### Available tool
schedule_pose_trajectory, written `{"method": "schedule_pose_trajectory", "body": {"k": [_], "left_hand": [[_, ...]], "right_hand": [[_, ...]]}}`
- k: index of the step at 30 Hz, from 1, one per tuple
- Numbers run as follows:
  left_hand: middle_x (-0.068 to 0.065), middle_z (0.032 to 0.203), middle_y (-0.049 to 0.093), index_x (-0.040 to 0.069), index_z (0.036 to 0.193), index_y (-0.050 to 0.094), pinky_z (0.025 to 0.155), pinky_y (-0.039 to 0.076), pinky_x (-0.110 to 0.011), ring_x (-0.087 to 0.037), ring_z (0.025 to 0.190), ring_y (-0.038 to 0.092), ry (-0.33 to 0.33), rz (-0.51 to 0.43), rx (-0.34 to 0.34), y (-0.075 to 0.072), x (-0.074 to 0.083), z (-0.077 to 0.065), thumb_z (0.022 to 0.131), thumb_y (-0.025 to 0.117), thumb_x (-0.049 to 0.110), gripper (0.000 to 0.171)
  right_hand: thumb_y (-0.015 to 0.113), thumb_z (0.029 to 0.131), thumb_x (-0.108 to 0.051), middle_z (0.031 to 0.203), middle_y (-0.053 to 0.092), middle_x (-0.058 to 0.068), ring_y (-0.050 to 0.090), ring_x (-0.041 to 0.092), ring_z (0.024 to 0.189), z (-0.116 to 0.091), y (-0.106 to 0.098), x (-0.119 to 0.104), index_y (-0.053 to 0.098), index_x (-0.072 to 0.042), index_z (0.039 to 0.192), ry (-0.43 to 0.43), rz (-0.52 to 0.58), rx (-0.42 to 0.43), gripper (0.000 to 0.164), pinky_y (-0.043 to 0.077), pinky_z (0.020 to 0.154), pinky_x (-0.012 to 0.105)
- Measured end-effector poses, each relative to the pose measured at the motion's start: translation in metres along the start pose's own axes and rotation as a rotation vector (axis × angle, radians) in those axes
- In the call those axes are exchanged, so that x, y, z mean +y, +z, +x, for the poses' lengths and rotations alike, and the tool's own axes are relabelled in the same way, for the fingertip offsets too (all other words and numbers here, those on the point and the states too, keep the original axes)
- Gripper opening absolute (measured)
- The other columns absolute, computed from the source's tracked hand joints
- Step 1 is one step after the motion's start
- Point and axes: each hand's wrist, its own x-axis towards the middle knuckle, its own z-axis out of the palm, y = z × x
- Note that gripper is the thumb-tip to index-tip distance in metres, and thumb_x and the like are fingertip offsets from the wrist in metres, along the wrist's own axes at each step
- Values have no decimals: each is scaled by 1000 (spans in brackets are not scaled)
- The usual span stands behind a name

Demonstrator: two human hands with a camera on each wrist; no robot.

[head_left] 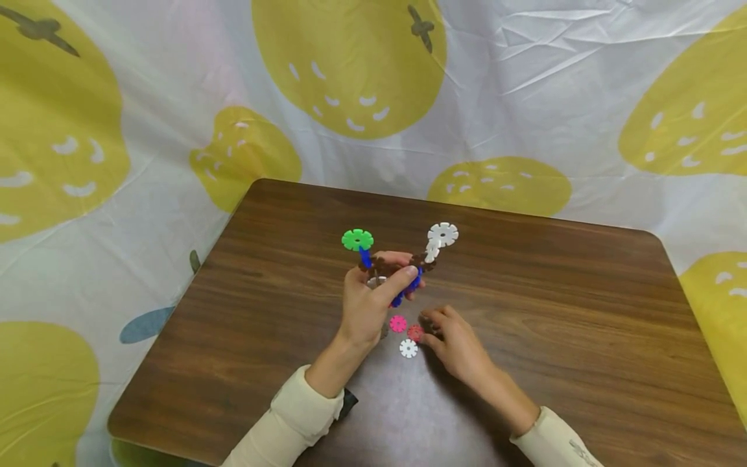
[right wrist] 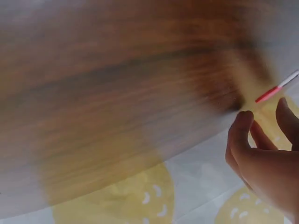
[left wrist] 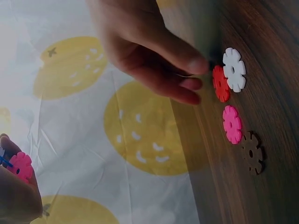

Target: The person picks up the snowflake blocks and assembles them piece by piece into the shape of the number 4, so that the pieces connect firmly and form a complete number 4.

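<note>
My left hand (head_left: pixel 369 311) grips a built-up figure of notched plastic discs, its thumb across the front. From the figure stick out a green disc (head_left: pixel 357 240) on a blue disc (head_left: pixel 364 257) and a white disc (head_left: pixel 443 234) at the far right. Part of the figure is hidden by the hand; a pink disc (left wrist: pixel 21 166) of it shows in the left wrist view. Low over the table, my right hand (head_left: pixel 461 344) has thumb and fingers apart, holding nothing. Its fingertips are close to a loose red disc (left wrist: pixel 220 84), which overlaps a white one (left wrist: pixel 235 70).
Beside the red disc lie a loose pink disc (left wrist: pixel 232 124) and a brown disc (left wrist: pixel 253 153) on the wooden table (head_left: pixel 560 305). A dark object (head_left: pixel 348 403) shows near the left sleeve. Behind the table hangs a white curtain (head_left: pixel 543 84) with yellow fruit prints.
</note>
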Motion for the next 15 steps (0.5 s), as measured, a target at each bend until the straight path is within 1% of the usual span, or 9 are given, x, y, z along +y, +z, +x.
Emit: {"method": "schedule_pose_trajectory", "body": {"k": [2, 3, 5, 7, 9, 12, 13, 15], "left_hand": [[-1, 79, 76, -2, 98, 71, 58, 59, -23, -12, 66, 73, 0, -4, -1, 1, 0, 0, 88, 70, -5, 11], [0, 79, 76, -8, 100, 69, 59, 59, -22, -12, 66, 72, -1, -7, -2, 1, 0, 0, 88, 70, -5, 12], [1, 79, 76, -18, 103, 63, 59, 59, -22, -11, 67, 73, 1, -12, -6, 2, 0, 0, 88, 69, -5, 21], [1, 79, 76, -23, 107, 59, 59, 59, -21, -11, 67, 73, 2, -15, -10, 3, 0, 1, 88, 69, -6, 28], [1, 79, 76, -23, 106, 59, 58, 59, -21, -11, 67, 72, -1, -16, -9, 3, 0, 1, 88, 69, -6, 26], [0, 78, 76, -16, 102, 63, 58, 59, -21, -11, 66, 72, -3, -13, -6, 4, 0, 1, 88, 69, -6, 18], [0, 78, 76, -16, 102, 63, 58, 59, -22, -11, 66, 72, -3, -12, -5, 4, 0, 1, 88, 69, -6, 18], [1, 78, 76, -17, 102, 63, 58, 58, -22, -11, 65, 72, -2, -6, -4, 4, 0, 2, 87, 69, -6, 19]], "right_hand": [[82, 86, -8, 104, 68, 12, 66, 23, 91, 1, 3, -1, 73, -1, 118, -14, -26, -10, 34, 57, 82, 44], [82, 85, -7, 101, 67, 12, 64, 23, 90, 1, 4, -1, 74, -2, 116, -25, -39, -12, 33, 56, 81, 43], [84, 82, -6, 97, 65, 11, 60, 22, 88, 2, 6, -1, 76, -3, 112, -55, -66, -9, 30, 53, 79, 41], [85, 80, -5, 93, 63, 10, 58, 21, 86, 2, 7, -1, 77, -5, 105, -88, -92, 6, 26, 52, 77, 40], [86, 78, -4, 91, 62, 9, 57, 21, 85, 2, 8, -2, 76, -6, 98, -103, -104, 15, 22, 51, 76, 40], [85, 78, -2, 88, 61, 7, 57, 22, 85, 3, 6, -3, 71, -8, 89, -109, -114, 20, 19, 50, 76, 41], [85, 77, -1, 88, 62, 6, 58, 23, 85, 3, 6, -3, 71, -8, 89, -111, -118, 19, 20, 51, 77, 41], [84, 77, 1, 90, 63, 7, 58, 24, 84, 5, 5, -4, 72, -6, 95, -114, -123, 6, 23, 50, 76, 42]]}}
